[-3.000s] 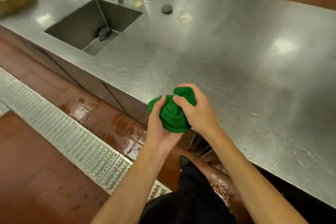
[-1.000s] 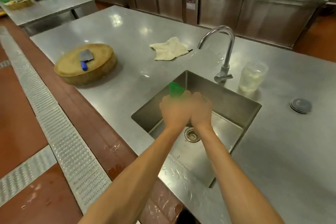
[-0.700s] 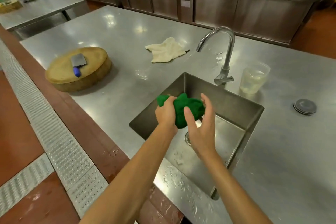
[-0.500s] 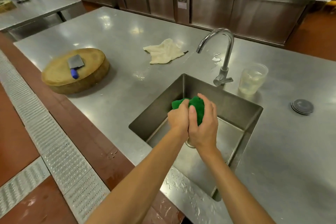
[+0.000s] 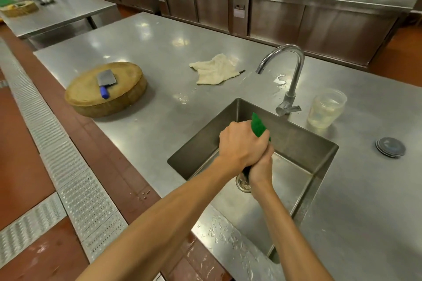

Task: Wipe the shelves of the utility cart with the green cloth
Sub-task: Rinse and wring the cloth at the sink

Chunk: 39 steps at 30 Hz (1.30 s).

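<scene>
Green cloth (image 5: 258, 126) is gripped by both hands over the sink (image 5: 296, 141) and bunched into a tight twist. Only a pointed, nubbly green tip is seen, poking up just beyond the fingers of the left hand (image 5: 242, 143). The left fingers are curled fully round the cloth, fist-like, on top. The right hand (image 5: 261, 167) is tucked directly under the left, fingers wrapped closed round the cloth's lower part (that part is hidden). The sink is a rectangular brushed-steel basin set into the steel tabletop (image 5: 159, 48). A round perforated drain (image 5: 242, 183) is seen just below the right wrist. Beyond the fingers, a curved chrome gooseneck faucet (image 5: 294, 70) is mounted at the basin's far rim. Right of it a clear, cloudy plastic cup (image 5: 326, 108) is stood. Far right of the fingers, a flat dark round disc (image 5: 390, 146) is seen. Well left of the fingers, a thick round wooden chopping block (image 5: 127, 82) is topped by a blue-handled cleaver (image 5: 106, 78). A crumpled beige rag (image 5: 215, 69) is laid beyond and left. Water droplets (image 5: 226, 232) are scattered on the near rim.
</scene>
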{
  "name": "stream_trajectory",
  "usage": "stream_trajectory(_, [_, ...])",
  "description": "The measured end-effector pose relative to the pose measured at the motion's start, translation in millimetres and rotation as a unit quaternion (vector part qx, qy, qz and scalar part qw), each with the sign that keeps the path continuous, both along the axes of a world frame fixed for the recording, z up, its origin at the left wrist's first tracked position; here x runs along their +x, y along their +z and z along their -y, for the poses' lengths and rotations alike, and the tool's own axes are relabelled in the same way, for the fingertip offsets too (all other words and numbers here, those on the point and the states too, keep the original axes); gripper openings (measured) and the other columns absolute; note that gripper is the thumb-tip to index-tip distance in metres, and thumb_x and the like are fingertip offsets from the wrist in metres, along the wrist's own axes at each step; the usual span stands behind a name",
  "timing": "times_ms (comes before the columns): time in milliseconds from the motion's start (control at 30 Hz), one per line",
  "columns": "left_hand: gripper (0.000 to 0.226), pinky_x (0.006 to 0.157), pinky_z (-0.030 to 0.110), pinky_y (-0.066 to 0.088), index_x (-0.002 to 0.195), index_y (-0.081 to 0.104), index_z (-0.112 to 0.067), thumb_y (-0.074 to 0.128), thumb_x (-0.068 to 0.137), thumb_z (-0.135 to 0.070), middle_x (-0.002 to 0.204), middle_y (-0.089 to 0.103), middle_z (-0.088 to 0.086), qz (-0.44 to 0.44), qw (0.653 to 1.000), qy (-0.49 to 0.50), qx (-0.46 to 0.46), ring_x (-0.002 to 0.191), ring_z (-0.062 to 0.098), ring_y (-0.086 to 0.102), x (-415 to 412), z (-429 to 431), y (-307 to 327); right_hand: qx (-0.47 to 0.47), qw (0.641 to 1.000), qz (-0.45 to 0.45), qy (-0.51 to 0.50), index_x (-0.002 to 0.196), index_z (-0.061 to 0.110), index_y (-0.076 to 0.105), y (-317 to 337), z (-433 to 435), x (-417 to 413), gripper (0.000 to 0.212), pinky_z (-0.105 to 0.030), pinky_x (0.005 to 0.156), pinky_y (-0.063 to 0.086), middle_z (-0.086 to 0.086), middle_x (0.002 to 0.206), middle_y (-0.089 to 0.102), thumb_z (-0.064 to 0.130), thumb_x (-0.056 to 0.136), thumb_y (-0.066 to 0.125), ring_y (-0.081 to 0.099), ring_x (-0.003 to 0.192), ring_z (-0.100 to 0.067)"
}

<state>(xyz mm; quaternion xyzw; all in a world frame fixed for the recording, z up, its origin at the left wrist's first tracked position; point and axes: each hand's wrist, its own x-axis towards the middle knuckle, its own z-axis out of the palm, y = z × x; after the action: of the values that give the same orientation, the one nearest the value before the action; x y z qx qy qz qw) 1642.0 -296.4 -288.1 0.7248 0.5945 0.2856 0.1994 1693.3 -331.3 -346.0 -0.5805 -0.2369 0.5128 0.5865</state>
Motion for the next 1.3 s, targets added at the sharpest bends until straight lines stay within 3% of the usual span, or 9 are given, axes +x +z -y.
stream_trajectory(333, [0.037, 0.055, 0.028, 0.034, 0.061, 0.04, -0.022, 0.053, 0.09, -0.041, 0.055, 0.048, -0.003, -0.078, 0.993, -0.078, 0.029, 0.051, 0.017, 0.048, -14, -16, -9, -0.072, 0.979, -0.034, 0.189, 0.062, 0.013, 0.052, -8, -3, 12, 0.078, -0.021, 0.038, 0.025, -0.008, 0.052, 0.044, 0.068, 0.091, 0.004, 0.037, 0.038, -0.013])
stream_trajectory(433, [0.033, 0.056, 0.029, 0.043, 0.072, 0.048, -0.021, 0.051, 0.089, -0.048, 0.06, 0.054, -0.003, -0.054, 0.995, -0.069, 0.037, 0.055, 0.015, 0.054, -17, -18, -14, -0.035, 0.985, -0.013, 0.169, 0.082, 0.014, 0.063, -12, -9, 15, 0.067, -0.029, 0.051, 0.041, -0.01, 0.069, 0.059, 0.053, 0.1, 0.011, 0.055, 0.057, -0.017])
stream_trajectory(500, [0.04, 0.06, 0.03, 0.05, 0.083, 0.052, -0.02, 0.046, 0.092, -0.058, 0.068, 0.059, -0.002, -0.076, 0.995, -0.063, 0.015, 0.061, 0.015, 0.059, -25, -23, -16, -0.022, 0.986, -0.004, 0.163, 0.111, 0.023, 0.064, -19, -15, 15, 0.058, -0.032, 0.076, 0.056, -0.006, 0.096, 0.07, 0.052, 0.102, 0.015, 0.067, 0.086, -0.017])
stream_trajectory(600, [0.054, 0.065, 0.033, 0.054, 0.091, 0.052, -0.021, 0.035, 0.091, -0.072, 0.078, 0.062, -0.003, -0.114, 0.992, -0.055, -0.013, 0.069, 0.015, 0.062, -48, -31, -27, -0.041, 0.985, 0.008, 0.168, 0.128, 0.037, 0.056, -33, -20, 11, 0.054, -0.045, 0.102, 0.049, 0.0, 0.116, 0.068, 0.067, 0.095, 0.026, 0.064, 0.11, -0.017])
stream_trajectory(733, [0.058, 0.076, 0.037, 0.057, 0.103, 0.055, -0.022, 0.028, 0.093, -0.073, 0.095, 0.065, -0.002, -0.144, 0.989, -0.035, -0.032, 0.08, 0.015, 0.063, -88, -40, -53, -0.086, 0.981, 0.07, 0.156, 0.116, 0.049, 0.058, -60, -25, -2, 0.069, -0.05, 0.097, 0.052, 0.006, 0.114, 0.068, 0.092, 0.063, 0.049, 0.064, 0.109, -0.021])
stream_trajectory(833, [0.052, 0.079, 0.035, 0.052, 0.113, 0.058, -0.021, 0.034, 0.097, -0.065, 0.106, 0.06, 0.002, -0.131, 0.99, -0.023, -0.052, 0.089, 0.02, 0.061, -128, -48, -68, -0.078, 0.971, 0.14, 0.18, 0.103, 0.041, 0.065, -56, -33, -27, 0.056, -0.049, 0.094, 0.053, 0.008, 0.101, 0.073, 0.083, 0.068, 0.059, 0.068, 0.1, -0.019])
stream_trajectory(967, [0.041, 0.07, 0.037, 0.054, 0.086, 0.058, -0.023, 0.047, 0.095, -0.062, 0.082, 0.065, 0.0, -0.055, 0.993, -0.008, -0.1, 0.077, 0.019, 0.063, -196, -61, -80, -0.035, 0.972, 0.152, 0.174, 0.095, 0.024, 0.068, -43, -50, -79, 0.032, -0.045, 0.085, 0.058, -0.003, 0.099, 0.074, 0.049, 0.077, 0.076, 0.071, 0.092, -0.019])
stream_trajectory(1133, [0.057, 0.048, 0.022, 0.039, 0.063, 0.055, -0.016, 0.062, 0.082, -0.069, 0.058, 0.059, -0.003, 0.034, 0.986, 0.05, -0.153, 0.055, 0.01, 0.057, -287, -82, -86, 0.02, 0.956, 0.258, 0.136, 0.084, 0.034, 0.069, -44, -76, -157, 0.025, -0.043, 0.081, 0.057, 0.004, 0.097, 0.067, 0.054, 0.071, 0.078, 0.066, 0.089, -0.012])
stream_trajectory(1300, [0.04, 0.061, 0.028, 0.053, 0.07, 0.065, -0.024, 0.062, 0.088, -0.06, 0.066, 0.068, -0.008, 0.132, 0.973, 0.066, -0.177, 0.061, 0.012, 0.066, -358, -100, -84, 0.054, 0.944, 0.294, 0.136, 0.08, 0.023, 0.064, -32, -90, -231, 0.032, -0.04, 0.074, 0.056, 0.003, 0.085, 0.067, 0.052, 0.076, 0.076, 0.065, 0.081, -0.013])
